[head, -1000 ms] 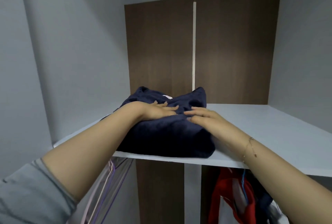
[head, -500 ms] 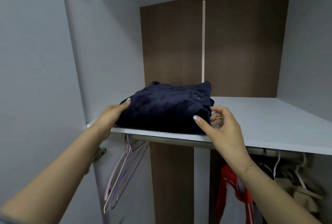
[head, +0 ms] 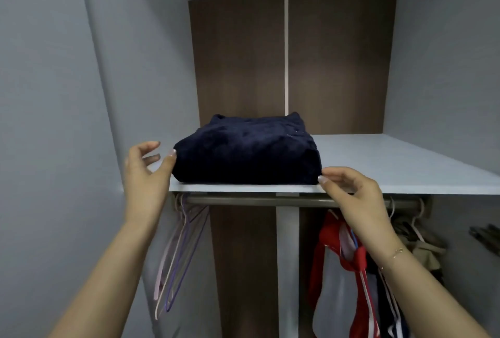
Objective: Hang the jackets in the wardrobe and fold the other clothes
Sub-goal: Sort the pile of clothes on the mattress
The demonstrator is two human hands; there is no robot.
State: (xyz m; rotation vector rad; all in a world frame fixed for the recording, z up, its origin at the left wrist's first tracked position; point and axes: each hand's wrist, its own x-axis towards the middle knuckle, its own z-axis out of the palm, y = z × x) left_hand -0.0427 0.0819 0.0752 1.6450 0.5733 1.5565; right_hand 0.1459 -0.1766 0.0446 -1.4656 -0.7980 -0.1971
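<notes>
Navy fleece bundle (head: 247,155), folded, sits on the wardrobe shelf (head: 392,167) near its front edge, between both hands. Change vs a second ago: palms were pressing flat on top of it, now both have come off to the sides. Left hand (head: 147,172) has loose, spread fingers, one fingertip just touching the bundle's left side, holding nothing. Right hand (head: 351,188) is relaxed, fingertip at the bundle's front right corner by the shelf lip, also holding nothing. My read: fold-and-stow for this item is done, the hands are only squaring it. Below the right hand, a red jacket (head: 349,256) hangs on the rail (head: 257,200); below the left, spare hangers (head: 176,262) are free for the next jacket.
</notes>
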